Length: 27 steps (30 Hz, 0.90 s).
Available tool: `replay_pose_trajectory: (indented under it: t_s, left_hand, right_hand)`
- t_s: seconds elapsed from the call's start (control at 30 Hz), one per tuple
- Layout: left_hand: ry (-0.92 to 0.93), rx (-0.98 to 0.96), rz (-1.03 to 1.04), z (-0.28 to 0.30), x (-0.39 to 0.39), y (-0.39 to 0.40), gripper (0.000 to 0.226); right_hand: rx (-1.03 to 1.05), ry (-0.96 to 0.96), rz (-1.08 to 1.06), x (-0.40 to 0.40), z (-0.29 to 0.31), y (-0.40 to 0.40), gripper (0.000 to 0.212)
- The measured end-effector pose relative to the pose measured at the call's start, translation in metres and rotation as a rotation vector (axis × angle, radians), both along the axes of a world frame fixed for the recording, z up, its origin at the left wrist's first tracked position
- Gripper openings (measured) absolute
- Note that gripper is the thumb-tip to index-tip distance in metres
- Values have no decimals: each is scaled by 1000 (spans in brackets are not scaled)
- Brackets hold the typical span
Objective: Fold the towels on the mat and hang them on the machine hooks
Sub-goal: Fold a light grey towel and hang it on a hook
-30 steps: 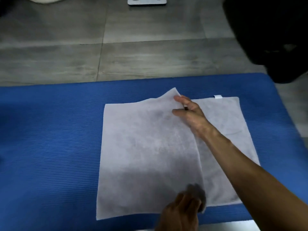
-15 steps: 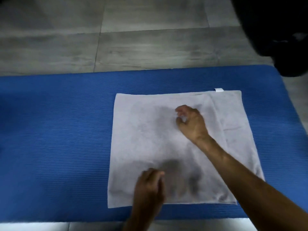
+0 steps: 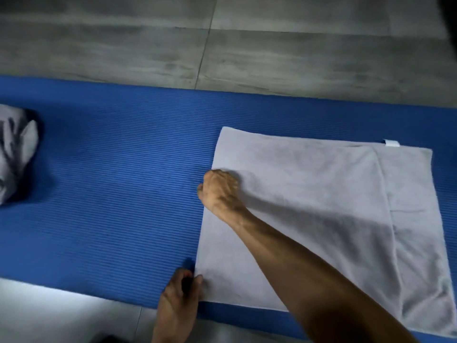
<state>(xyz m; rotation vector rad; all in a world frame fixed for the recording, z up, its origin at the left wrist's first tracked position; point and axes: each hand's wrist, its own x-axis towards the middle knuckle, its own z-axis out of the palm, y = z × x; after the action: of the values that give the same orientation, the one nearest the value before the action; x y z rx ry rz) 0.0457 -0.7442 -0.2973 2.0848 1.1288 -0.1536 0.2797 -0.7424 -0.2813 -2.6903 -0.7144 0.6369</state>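
A light grey towel (image 3: 316,209) lies flat on the blue mat (image 3: 111,194), folded over so a narrow strip of the lower layer shows on its right side, with a small white tag (image 3: 392,143) at the far edge. My right hand (image 3: 218,190) reaches across the towel and is closed on the fold at its left edge. My left hand (image 3: 181,297) pinches the towel's near left corner at the mat's front edge. A second grey towel (image 3: 14,152) lies crumpled at the mat's far left.
Grey tiled floor (image 3: 247,45) stretches beyond the mat. A pale floor strip (image 3: 61,315) runs along the mat's near edge. A dark object (image 3: 451,26) cuts into the top right corner.
Both hands moved left across the towel, from its middle to the left fold edge. The view shifted, so the towel now sits to the right and the crumpled towel appears at left.
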Motion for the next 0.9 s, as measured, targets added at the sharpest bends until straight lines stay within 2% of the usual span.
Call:
replay_pose_trajectory:
  t_s: [0.1, 0.2, 0.23, 0.3, 0.4, 0.43, 0.5, 0.57, 0.63, 0.7, 0.73, 0.83, 0.9]
  left_hand:
    - [-96, 80, 107, 15, -11, 27, 18]
    - [-137, 150, 282, 25, -25, 67, 18]
    - [-112, 168, 276, 26, -32, 81, 18]
    - [-39, 196, 220, 29, -42, 102, 16]
    - [143, 372, -47, 27, -44, 110, 26]
    - [120, 420, -159, 24, -37, 100, 29]
    - [7, 356, -223, 18, -16, 61, 34]
    - [-163, 244, -400, 11, 7, 7, 34]
    - [-279, 219, -639, 3, 26, -52, 23]
    - [-298, 173, -807, 0, 44, -108, 18]
    - [-275, 178, -868, -2, 51, -130, 22]
    - [-50, 263, -940, -3, 69, -168, 62]
    - [-16, 333, -897, -5, 70, -175, 67]
  right_hand:
    - [224, 105, 22, -2, 8, 18, 21]
    - [409, 355, 40, -6, 8, 47, 8]
    - [450, 428, 29, -8, 6, 50, 5]
    - [503, 462, -28, -8, 3, 42, 17]
    - [646, 354, -124, -11, -1, -11, 21]
    - [687, 260, -152, -14, -4, -41, 22]
    - [691, -10, -217, -25, -10, -109, 26]
    - [556, -183, -282, -43, -24, -189, 27]
    - [325, -214, -246, -67, -36, -259, 26]
    - [186, -200, -113, -83, -43, -297, 29]
    - [188, -187, -83, -83, -42, -303, 31]
    - [317, -189, -178, -48, -19, -285, 21]
    - [379, -123, -321, -9, -10, -258, 20]
